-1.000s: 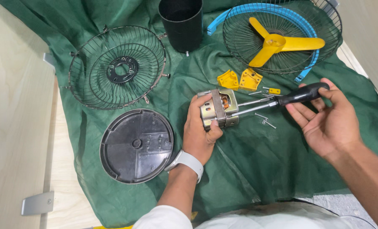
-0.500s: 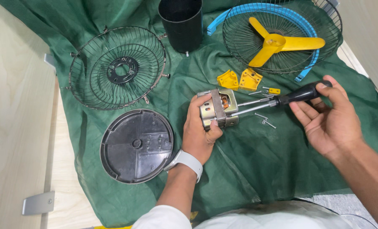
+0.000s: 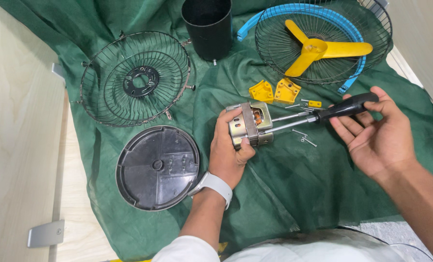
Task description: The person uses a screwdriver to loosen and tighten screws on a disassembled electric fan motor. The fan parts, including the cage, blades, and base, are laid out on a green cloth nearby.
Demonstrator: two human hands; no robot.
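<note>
Since the earlier frame, almost nothing had moved: only the right hand (image 3: 379, 138) had shifted its hold a little on the black handle of the screwdriver (image 3: 345, 106), and the motor stayed in the same place. The left hand (image 3: 228, 145) held the small metal fan motor (image 3: 249, 125) just above the green cloth (image 3: 284, 194), near the middle of the counter, with its fingers clamped around the housing. The fingers of the right hand were closed loosely on the handle, the palm turned up and partly open. The shaft of the screwdriver reached to the side of the motor.

Loose screws (image 3: 303, 138) lay on the cloth just under the shaft. In my judgement, the tip could slip off the screw head if the loose grip gave way, and the small screws could roll into the folds of the cloth and be lost.
</note>
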